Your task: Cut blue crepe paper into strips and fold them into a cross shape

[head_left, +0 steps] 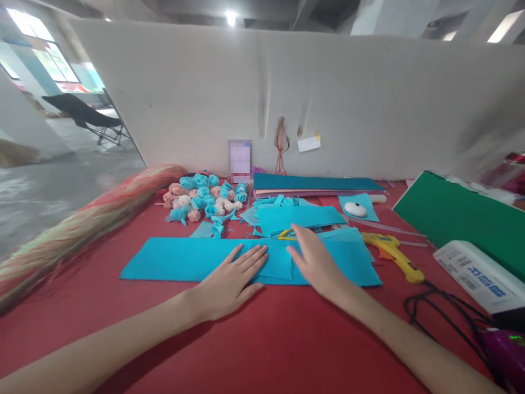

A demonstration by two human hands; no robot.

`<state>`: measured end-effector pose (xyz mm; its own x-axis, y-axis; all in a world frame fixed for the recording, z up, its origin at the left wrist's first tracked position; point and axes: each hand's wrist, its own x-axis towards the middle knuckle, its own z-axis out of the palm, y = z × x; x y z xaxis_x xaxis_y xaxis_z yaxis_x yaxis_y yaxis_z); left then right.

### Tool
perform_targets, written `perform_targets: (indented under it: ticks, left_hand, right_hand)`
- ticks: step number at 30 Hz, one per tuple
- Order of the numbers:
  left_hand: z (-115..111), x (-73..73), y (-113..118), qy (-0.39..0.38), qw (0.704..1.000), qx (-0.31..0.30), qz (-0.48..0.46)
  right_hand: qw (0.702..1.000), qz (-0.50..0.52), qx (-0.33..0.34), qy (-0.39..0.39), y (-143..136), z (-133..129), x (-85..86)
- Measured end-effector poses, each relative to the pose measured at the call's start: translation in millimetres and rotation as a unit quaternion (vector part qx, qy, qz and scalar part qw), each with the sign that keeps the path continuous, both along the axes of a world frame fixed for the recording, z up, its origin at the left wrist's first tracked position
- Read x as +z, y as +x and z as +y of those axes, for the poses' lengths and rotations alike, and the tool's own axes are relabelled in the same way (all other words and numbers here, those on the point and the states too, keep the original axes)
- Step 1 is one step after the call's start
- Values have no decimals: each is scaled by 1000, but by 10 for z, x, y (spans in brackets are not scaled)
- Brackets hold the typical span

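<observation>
A long strip of blue crepe paper (172, 260) lies across the red table, with a smaller blue piece (276, 265) on top of it. My left hand (232, 279) rests flat on the papers, fingers stretched out. Over the right part of the strip is my right hand (315, 260), thumb and fingers apart. Its fingertips are at the yellow handles of what look like scissors (286, 235), whose blades are hidden. Just behind lie another folded blue piece (299, 219) and several blue scraps.
Blue, pink and white paper roses (200, 200) are heaped at the back left, beside a long bundle of straw-like strands (94, 219). To the right are a yellow glue gun (394, 254), a white box (479, 279), a green board (463, 219) and black cables (443, 295).
</observation>
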<state>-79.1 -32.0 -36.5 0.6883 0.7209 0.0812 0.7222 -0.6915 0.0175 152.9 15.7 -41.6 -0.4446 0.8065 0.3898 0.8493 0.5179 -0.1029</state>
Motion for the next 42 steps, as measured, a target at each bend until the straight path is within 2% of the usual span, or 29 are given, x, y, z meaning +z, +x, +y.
perform_targets:
  ticks: [4,7,12,16,21,24,27,29,32,35,38,42]
  left_hand:
    - [-6,-6,-3,5,1000,2,-8]
    - [-7,-14,-4,14,1000,3,-12]
    - [-7,-22,7,32,999,39,-6]
    - [3,-31,-1,56,995,87,-8]
    - [37,-70,-28,80,991,105,-30]
    - [46,-85,-25,77,991,105,-25]
    - [48,-89,-20,73,992,103,-20]
    - [46,-92,-21,71,992,105,-21]
    - [39,-94,-20,73,991,106,-21]
    - [22,-67,-9,81,991,101,-17]
    - [-5,-6,7,81,994,77,-14]
    - [-32,52,20,40,999,19,-19]
  right_hand:
    - [999,-20,-37,22,478,486,219]
    - [998,-61,-12,19,674,745,256]
    - [994,-101,50,13,636,940,249]
    - [995,-84,58,19,570,1018,377]
    - [999,-3,36,15,591,1055,576]
    - [994,101,-27,27,607,1087,639]
    - [964,235,-120,18,583,1185,629]
    - [936,313,-160,-33,549,1279,590]
    - [887,400,-185,-136,497,1401,520]
    - [839,463,-201,-202,454,1459,472]
    - [809,504,-214,-216,395,1467,475]
    - [801,538,-203,-169,243,1397,630]
